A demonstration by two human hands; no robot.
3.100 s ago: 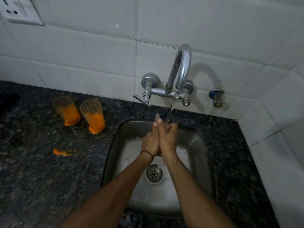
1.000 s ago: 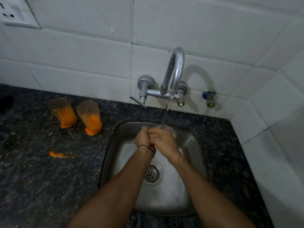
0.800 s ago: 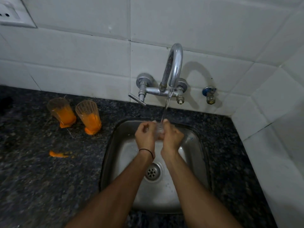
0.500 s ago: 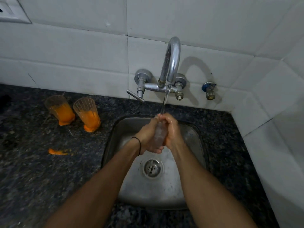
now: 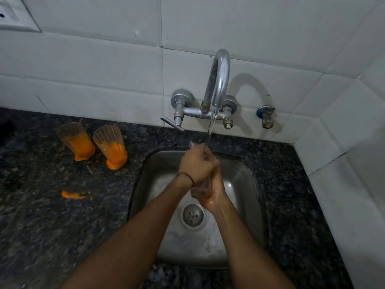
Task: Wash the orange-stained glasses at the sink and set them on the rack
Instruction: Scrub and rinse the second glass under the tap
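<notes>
Head view: we see two hands clasping a clear glass (image 5: 201, 188) under the tap (image 5: 217, 80), over the sink (image 5: 242, 180).

The left hand (image 5: 196, 165), with a thin dark band at its wrist, is curled round the upper part of the clear glass. The right hand (image 5: 216, 189), wet, wraps its lower end from beneath. The glass is tilted, and we can make out only parts of it between the fingers. A thin water stream (image 5: 209, 130) falls from the spout onto the hands, above the drain (image 5: 192, 214). To the left, on the dark speckled counter (image 5: 41, 236), we find the first stained glass (image 5: 76, 140) and the second stained glass (image 5: 111, 146) just beside each other near the tiled wall, both coated orange inside. An orange smear (image 5: 71, 195) lies nearer to us.
</notes>
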